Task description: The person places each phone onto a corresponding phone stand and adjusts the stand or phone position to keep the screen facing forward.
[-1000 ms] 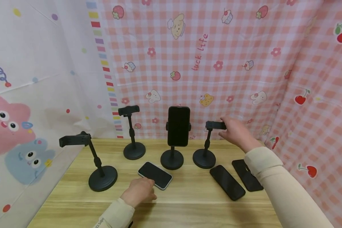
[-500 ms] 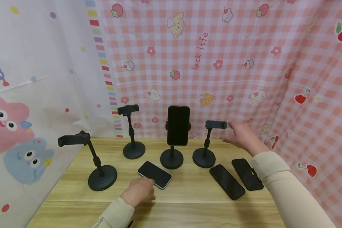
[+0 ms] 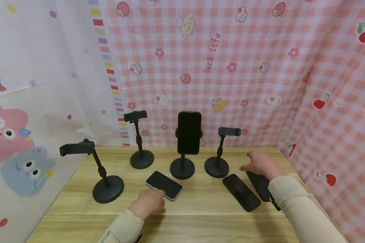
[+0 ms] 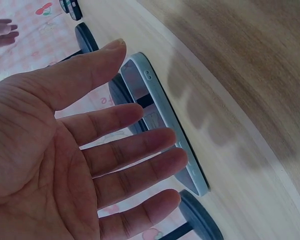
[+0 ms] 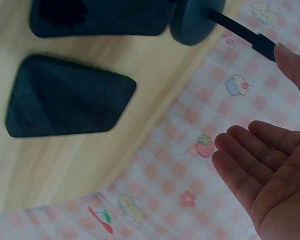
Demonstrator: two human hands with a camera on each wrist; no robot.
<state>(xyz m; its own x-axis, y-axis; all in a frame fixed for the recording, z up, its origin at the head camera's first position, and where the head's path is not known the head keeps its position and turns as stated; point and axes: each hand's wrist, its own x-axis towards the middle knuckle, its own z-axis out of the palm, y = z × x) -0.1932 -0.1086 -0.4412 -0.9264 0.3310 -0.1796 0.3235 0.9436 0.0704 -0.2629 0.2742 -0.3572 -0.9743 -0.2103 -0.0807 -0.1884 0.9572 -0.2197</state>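
Note:
My left hand (image 3: 149, 203) hovers by the near edge of a phone in a pale blue case (image 3: 165, 185), its fingers spread and relaxed in the left wrist view. My right hand (image 3: 260, 163) holds nothing; its fingers are extended and the thumb apart in the right wrist view. Below it lies a dark phone (image 5: 70, 97), partly covered by hand and sleeve in the head view. Another black phone (image 3: 241, 192) rests just left of that one. The phone stand (image 3: 229, 131) nearest my right hand has a bare clamp.
A phone (image 3: 189, 133) stands upright in the middle phone stand (image 3: 182, 168). Two more stands with bare clamps are on the left, one at the back (image 3: 142, 159) and one nearer (image 3: 108, 189). Patterned cloth (image 3: 231, 50) hangs behind the wooden table (image 3: 197, 222).
My right hand has let go of the right stand's clamp and moved right and down, over the rightmost phone. The left hand has stayed beside the pale blue phone.

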